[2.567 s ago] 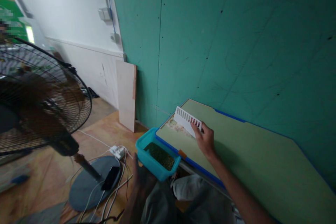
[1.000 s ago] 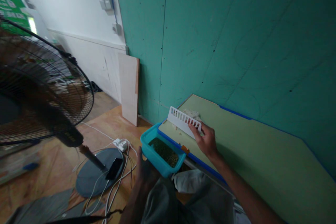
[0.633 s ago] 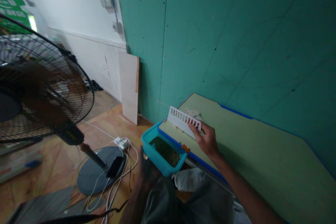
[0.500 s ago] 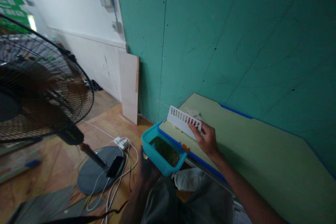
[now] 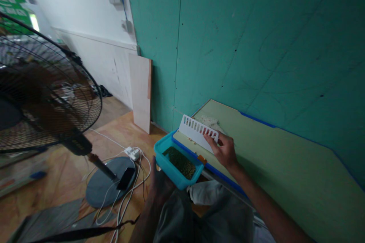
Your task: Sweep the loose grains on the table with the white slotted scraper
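Note:
My right hand (image 5: pixel 225 150) is closed on one end of a white slotted plastic strip (image 5: pixel 195 136), fingers through or near its slots. The strip stands tilted on edge on the pale green tabletop (image 5: pixel 273 167), with a few small tan bits (image 5: pixel 191 141) in front of it. Below the blue-edged table corner is a turquoise plastic tub (image 5: pixel 170 172), containing small green and tan grains like beans (image 5: pixel 179 161). My left hand (image 5: pixel 160 185) grips the tub's near left side, thumb up along the wall; its other fingers are hidden underneath.
An orange-brown clip-like piece (image 5: pixel 202 159) sits on the table edge. Whitish material (image 5: pixel 209 121) lies behind the strip. To the left stand a floor fan (image 5: pixel 76 140), a white power strip (image 5: pixel 132 153) with loose cables and a phone (image 5: pixel 126 178). A board (image 5: pixel 139 93) leans against the green wall.
The white strip has slid slightly left toward the table edge above the tub, my right hand moving with it. My left hand still holds the tub in about the same place.

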`<state>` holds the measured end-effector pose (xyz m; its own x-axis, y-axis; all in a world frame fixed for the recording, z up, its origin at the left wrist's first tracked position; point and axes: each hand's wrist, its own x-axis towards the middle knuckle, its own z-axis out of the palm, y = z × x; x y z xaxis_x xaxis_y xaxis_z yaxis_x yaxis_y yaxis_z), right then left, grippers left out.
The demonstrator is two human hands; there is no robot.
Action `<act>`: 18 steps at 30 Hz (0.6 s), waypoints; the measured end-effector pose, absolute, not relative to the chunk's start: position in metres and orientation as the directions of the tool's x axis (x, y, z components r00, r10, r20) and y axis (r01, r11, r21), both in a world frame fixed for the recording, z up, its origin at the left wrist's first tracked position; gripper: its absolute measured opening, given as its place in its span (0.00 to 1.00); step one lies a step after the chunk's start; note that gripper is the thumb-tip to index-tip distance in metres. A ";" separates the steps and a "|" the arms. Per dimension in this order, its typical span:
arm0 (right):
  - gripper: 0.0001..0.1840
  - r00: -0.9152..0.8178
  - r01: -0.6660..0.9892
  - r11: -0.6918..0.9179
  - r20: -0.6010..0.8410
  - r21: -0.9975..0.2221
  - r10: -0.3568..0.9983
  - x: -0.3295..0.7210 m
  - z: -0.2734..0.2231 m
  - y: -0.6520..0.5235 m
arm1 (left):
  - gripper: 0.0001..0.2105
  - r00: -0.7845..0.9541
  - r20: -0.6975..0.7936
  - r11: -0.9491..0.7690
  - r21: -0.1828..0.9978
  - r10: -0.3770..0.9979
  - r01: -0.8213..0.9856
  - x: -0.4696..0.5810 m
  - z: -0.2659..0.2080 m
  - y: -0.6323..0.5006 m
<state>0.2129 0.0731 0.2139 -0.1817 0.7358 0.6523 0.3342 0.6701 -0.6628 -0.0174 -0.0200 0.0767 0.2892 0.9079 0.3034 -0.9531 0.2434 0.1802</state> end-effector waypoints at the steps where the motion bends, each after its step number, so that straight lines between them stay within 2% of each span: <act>1: 0.15 -0.182 0.336 0.664 0.646 -0.668 0.742 0.213 0.214 0.073 | 0.45 0.286 0.312 0.242 0.173 0.906 -0.955 -0.018 0.075 -0.020; 9: 0.17 -0.210 0.329 0.645 0.613 -0.690 0.762 0.212 0.215 0.071 | 0.44 0.289 0.267 0.243 0.193 0.919 -0.951 -0.018 0.078 -0.021; 18: 0.14 -0.259 0.289 0.672 0.620 -0.682 0.741 0.209 0.218 0.067 | 0.43 0.282 0.229 0.240 0.193 0.932 -0.951 -0.017 0.080 -0.022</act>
<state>0.2090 0.0666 0.2181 -0.2595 0.7408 0.6195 0.2885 0.6717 -0.6823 -0.0170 -0.0220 0.0796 0.2816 0.9317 0.2293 -0.9514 0.2402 0.1927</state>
